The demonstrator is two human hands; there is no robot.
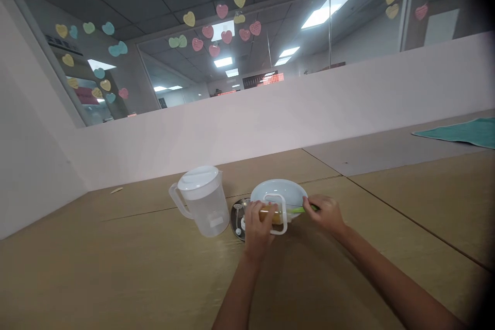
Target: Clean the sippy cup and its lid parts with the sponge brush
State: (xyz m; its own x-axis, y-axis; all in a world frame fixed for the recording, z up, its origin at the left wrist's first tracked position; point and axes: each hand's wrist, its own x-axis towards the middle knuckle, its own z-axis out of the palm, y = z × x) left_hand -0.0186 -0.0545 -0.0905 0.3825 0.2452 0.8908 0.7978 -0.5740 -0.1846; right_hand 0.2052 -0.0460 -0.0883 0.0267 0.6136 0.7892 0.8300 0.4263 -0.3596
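My left hand (257, 221) is closed around a small clear container with a white frame (277, 214) that holds something orange-yellow, tipped over a pale blue plate (278, 192). My right hand (325, 212) pinches a thin green utensil (299, 210) whose tip points into the container's mouth. Both hands meet just in front of the plate on the tan table (154, 268). Under my left hand lies a dark round disc with small white parts (236, 216).
A translucent plastic pitcher with a white lid (204, 200) stands just left of the plate. A teal cloth (464, 131) lies at the far right. A low pale wall (270, 113) borders the table's back; glass with paper hearts rises above it.
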